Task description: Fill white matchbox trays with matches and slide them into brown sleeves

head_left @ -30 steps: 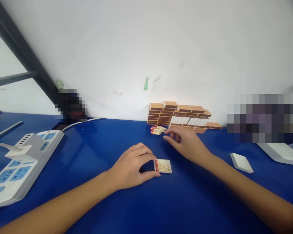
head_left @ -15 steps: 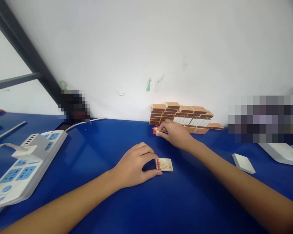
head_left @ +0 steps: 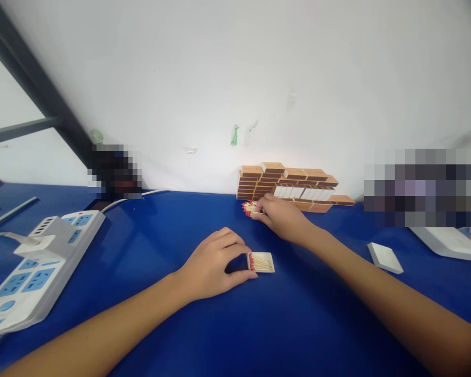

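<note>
At far left, a pale rod (head_left: pixel 13 213) is laid on the blue table (head_left: pixel 235 335). Beside it, a white power strip (head_left: pixel 43 269) is set at a slant, with a white plug (head_left: pixel 33 244) fitted on top. Next, the left hand (head_left: pixel 215 264) is rested on the table; by its thumb and forefinger the left end of a small open tray (head_left: pixel 267 256) is pinched. In the tray, red-tipped matches (head_left: pixel 261 263) are laid lengthwise, heads to the left. Farther back, a loose match pile (head_left: pixel 248 207) is placed before the stack. Over its right side the right hand (head_left: pixel 283 217) is lowered, fingertips bent together; whether a match is gripped cannot be told. Behind, brown matchboxes (head_left: pixel 261 180) are stacked along the wall (head_left: pixel 204 78). At right, a flat white box (head_left: pixel 384 257) is placed, well apart from the tray.
</note>
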The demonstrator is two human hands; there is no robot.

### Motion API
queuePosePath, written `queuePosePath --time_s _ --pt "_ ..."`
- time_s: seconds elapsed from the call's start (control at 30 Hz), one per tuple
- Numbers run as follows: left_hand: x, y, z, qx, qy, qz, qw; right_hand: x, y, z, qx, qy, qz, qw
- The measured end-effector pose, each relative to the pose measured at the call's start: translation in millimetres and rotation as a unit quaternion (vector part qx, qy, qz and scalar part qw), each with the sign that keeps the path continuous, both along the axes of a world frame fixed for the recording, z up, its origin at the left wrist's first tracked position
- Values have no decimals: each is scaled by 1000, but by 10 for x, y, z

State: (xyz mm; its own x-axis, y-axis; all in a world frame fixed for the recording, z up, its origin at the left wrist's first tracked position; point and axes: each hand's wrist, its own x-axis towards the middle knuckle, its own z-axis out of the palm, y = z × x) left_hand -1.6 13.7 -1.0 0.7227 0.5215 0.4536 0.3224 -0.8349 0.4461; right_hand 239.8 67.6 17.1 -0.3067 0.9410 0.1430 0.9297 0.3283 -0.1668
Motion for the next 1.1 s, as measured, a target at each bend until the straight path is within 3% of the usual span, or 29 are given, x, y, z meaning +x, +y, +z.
queuePosePath --time_s 0.23,0.53,0.73,1.1 --pt "-8 6 -3 11 -14 13 1000 93 -138 30 23 -1 -1 1000" --pt "8 -11 10 10 -23 36 999 494 -758 -78 86 152 31 984" --pt "15 4 -17 21 -13 37 999 507 -785 -164 104 131 61 984" --pt "23 -17 -11 8 -15 31 999 460 -828 -104 164 97 84 978"
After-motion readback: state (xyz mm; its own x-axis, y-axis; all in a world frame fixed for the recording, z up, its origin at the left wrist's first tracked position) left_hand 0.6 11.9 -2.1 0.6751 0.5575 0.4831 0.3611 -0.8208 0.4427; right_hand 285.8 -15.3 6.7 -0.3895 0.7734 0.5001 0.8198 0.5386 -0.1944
